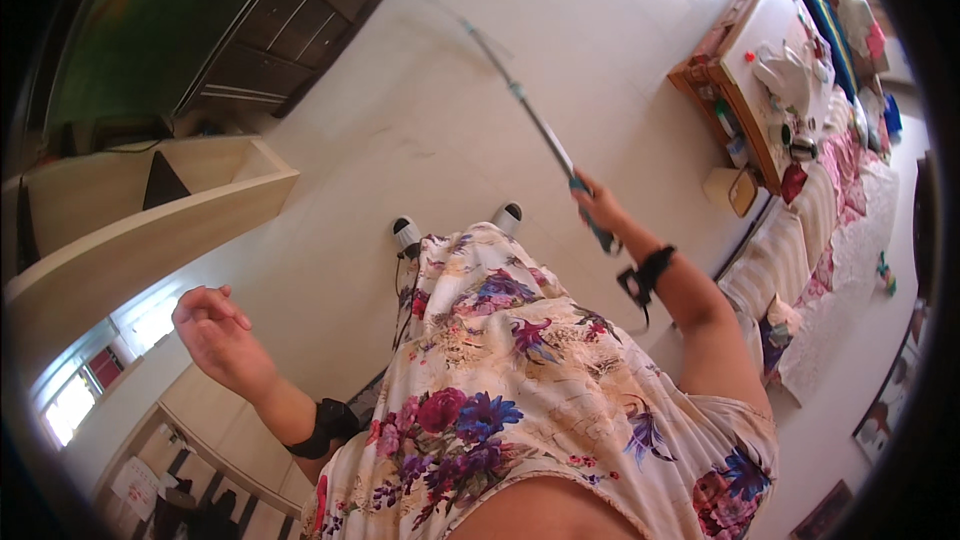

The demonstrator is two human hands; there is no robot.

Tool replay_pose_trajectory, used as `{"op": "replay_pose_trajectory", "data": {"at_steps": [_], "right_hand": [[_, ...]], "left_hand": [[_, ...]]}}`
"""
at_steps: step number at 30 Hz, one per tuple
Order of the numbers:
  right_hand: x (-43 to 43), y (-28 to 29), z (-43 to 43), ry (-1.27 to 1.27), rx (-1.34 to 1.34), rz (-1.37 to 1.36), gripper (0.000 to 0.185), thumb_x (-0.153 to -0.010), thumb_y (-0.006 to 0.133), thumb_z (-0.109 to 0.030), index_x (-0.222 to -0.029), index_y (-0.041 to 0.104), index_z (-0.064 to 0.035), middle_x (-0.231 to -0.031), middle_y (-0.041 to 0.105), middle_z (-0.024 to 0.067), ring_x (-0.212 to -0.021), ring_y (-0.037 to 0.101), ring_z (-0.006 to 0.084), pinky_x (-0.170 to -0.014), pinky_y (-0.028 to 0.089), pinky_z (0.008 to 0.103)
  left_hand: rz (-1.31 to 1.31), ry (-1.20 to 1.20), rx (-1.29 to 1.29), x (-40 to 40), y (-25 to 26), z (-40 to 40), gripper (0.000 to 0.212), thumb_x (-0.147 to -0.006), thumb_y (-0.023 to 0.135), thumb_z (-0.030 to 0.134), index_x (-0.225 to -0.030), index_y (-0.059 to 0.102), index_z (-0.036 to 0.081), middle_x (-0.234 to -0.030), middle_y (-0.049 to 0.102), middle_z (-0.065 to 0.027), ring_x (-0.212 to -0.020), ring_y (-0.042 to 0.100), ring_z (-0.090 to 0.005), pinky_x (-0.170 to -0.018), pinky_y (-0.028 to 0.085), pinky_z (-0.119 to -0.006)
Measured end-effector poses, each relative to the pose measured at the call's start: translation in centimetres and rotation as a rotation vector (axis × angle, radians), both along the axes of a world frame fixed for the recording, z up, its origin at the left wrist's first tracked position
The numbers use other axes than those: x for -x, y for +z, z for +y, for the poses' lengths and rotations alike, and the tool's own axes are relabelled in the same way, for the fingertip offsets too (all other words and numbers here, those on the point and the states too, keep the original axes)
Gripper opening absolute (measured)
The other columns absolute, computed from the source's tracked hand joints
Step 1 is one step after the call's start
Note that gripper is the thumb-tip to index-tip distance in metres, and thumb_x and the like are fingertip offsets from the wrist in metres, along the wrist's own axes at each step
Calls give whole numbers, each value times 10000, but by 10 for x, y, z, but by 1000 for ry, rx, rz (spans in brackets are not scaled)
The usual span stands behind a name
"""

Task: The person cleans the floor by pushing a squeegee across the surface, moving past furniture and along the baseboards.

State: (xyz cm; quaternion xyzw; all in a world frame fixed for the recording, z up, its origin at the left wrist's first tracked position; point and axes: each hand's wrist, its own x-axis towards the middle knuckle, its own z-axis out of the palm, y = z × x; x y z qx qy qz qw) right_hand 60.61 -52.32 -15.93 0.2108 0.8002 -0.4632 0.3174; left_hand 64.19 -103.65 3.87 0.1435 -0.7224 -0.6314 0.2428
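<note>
My right hand (600, 204) is wrapped around the teal handle of a telescopic metal pole (551, 136). The pole slants away to the upper left over the pale tiled floor (375, 101), with teal collars along its shaft. Its far end is thin and blurred, so I cannot tell what is on it. My left hand (214, 334) is raised at the left, fingers loosely curled, holding nothing. A pale wooden cabinet (277, 184) with a raised rim stands beyond it. Both wrists wear black straps.
A dark wooden cabinet (292, 22) stands at the upper left. On the right are a wooden table (757, 22) with a cloth and cups, a small bin (724, 187) and a striped sofa (780, 240). My shoes (508, 217) are on the floor below.
</note>
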Motion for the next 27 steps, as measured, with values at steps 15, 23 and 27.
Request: {"op": "replay_pose_trajectory", "data": {"at_steps": [15,23,27], "right_hand": [[67,-79,-42,230,-195,70,591,-819,525,-147,-1348,264,-178,-555,481,43,-424,488,146,-394,413,319],[-145,8,45,648,-174,176,614,-810,543,-153,-1349,264,-245,-820,584,141,-635,570,227,-627,470,334],[-125,45,36,714,-153,174,555,-827,522,-146,-1331,308,-238,-665,540,80,-481,522,164,-501,459,297]], "left_hand": [[-121,121,-21,-34,9,11,257,-893,446,275,-982,465,35,-695,409,-20,-593,348,-73,-742,357,-251],[-53,186,-88,-46,0,-8,266,-888,447,270,-999,461,28,-714,421,-16,-597,360,-76,-790,348,-279],[10,197,-96,-40,2,-18,293,-872,478,286,-992,470,18,-706,442,-24,-570,371,-81,-771,355,-279]]}}
